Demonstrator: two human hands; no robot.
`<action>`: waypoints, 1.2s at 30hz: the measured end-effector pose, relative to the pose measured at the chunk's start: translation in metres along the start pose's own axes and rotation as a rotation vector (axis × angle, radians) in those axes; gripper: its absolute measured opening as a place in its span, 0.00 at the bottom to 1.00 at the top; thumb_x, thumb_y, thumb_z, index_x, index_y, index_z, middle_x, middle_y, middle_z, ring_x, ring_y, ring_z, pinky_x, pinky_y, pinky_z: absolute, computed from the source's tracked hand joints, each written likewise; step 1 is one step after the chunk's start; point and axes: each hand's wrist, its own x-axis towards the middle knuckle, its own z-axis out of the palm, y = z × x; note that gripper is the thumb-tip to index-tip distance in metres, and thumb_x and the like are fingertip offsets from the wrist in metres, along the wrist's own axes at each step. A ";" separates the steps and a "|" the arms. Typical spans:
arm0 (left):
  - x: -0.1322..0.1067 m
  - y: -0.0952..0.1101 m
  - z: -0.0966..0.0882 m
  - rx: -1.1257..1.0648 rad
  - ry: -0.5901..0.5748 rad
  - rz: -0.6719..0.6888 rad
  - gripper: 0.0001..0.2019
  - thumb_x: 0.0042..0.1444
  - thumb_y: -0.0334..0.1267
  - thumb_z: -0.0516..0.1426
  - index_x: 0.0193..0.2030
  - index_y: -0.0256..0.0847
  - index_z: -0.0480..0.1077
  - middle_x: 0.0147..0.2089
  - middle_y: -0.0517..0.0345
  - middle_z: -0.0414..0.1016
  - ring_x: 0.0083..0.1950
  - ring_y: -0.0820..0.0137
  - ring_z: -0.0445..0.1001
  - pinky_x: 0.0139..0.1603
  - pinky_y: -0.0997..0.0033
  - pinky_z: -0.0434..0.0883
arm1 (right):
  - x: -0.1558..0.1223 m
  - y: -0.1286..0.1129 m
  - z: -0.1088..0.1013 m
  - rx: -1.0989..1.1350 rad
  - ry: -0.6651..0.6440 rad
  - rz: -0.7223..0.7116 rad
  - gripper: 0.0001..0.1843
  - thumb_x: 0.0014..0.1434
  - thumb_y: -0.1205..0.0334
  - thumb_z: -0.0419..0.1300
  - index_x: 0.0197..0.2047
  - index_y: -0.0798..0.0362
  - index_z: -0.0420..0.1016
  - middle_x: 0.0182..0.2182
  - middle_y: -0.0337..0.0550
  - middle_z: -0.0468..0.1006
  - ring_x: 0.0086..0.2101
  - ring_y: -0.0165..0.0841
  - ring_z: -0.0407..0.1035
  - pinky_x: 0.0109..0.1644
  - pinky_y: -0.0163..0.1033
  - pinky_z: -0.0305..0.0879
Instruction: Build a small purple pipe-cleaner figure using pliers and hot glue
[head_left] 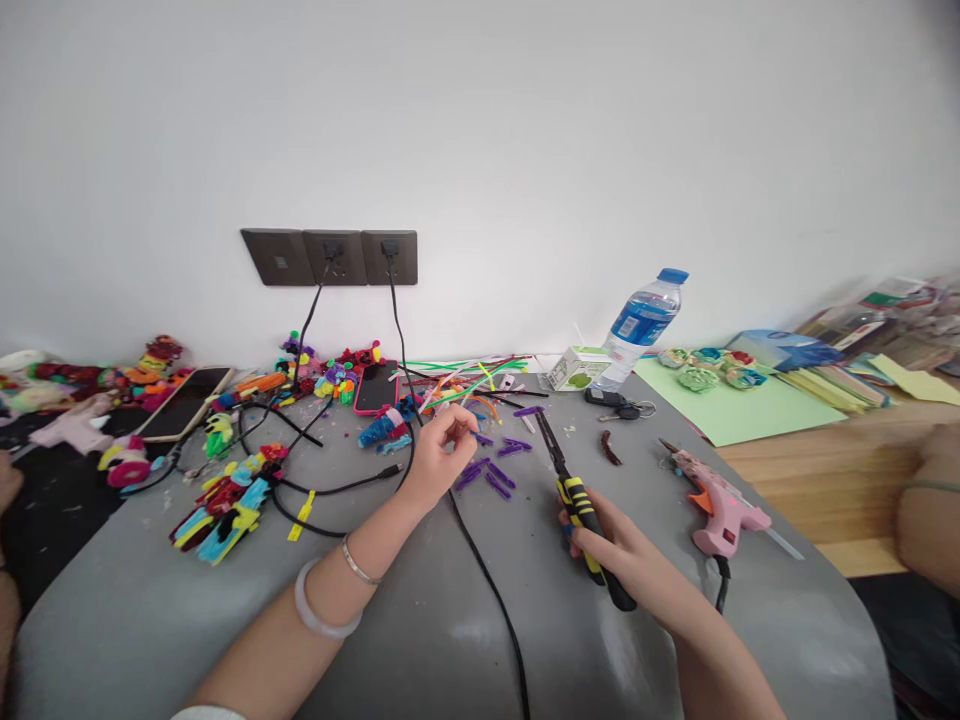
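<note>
The right hand [609, 548] is closed tight round the black metal pliers with yellow-striped handles [571, 490]; their tips rest on the grey table cloth [450, 620], so nothing slips; the left hand [442, 452] pinches its fingertips shut just beside the short purple fuzzy wire bits [495, 478]; whether it holds one, I cannot tell.

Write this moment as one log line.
left hand: pinched shut above purple pieces | right hand: grips pliers over grey table | nearby: pink glue gun

I cannot tell what the left hand [442, 452] pinches, it is too small; the right hand [611, 548] hides part of the pliers [574, 492].
</note>
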 end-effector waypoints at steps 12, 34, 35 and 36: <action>-0.001 0.001 -0.001 -0.103 -0.036 -0.037 0.05 0.61 0.37 0.54 0.35 0.43 0.62 0.30 0.62 0.60 0.28 0.74 0.60 0.29 0.74 0.60 | 0.000 -0.001 0.000 -0.024 -0.015 0.015 0.19 0.52 0.51 0.58 0.45 0.53 0.69 0.40 0.45 0.75 0.33 0.35 0.69 0.39 0.41 0.67; -0.002 -0.005 0.000 -0.111 -0.041 0.028 0.07 0.65 0.41 0.53 0.37 0.42 0.61 0.32 0.61 0.59 0.28 0.74 0.57 0.28 0.74 0.58 | 0.000 -0.001 0.001 -0.040 -0.023 0.023 0.19 0.53 0.52 0.57 0.45 0.53 0.69 0.39 0.46 0.74 0.33 0.35 0.69 0.39 0.40 0.68; -0.002 -0.005 0.000 -0.109 -0.045 0.028 0.07 0.65 0.41 0.53 0.37 0.42 0.61 0.32 0.61 0.59 0.28 0.74 0.57 0.28 0.74 0.58 | 0.001 -0.001 0.001 -0.040 -0.021 0.021 0.18 0.52 0.52 0.58 0.44 0.53 0.69 0.39 0.46 0.75 0.33 0.35 0.69 0.38 0.40 0.68; -0.002 -0.005 0.000 -0.105 -0.046 0.028 0.07 0.65 0.40 0.53 0.37 0.42 0.61 0.32 0.61 0.59 0.28 0.74 0.58 0.28 0.74 0.58 | 0.001 -0.001 0.001 -0.041 -0.020 0.020 0.18 0.52 0.51 0.58 0.43 0.53 0.69 0.39 0.46 0.75 0.32 0.35 0.69 0.38 0.40 0.68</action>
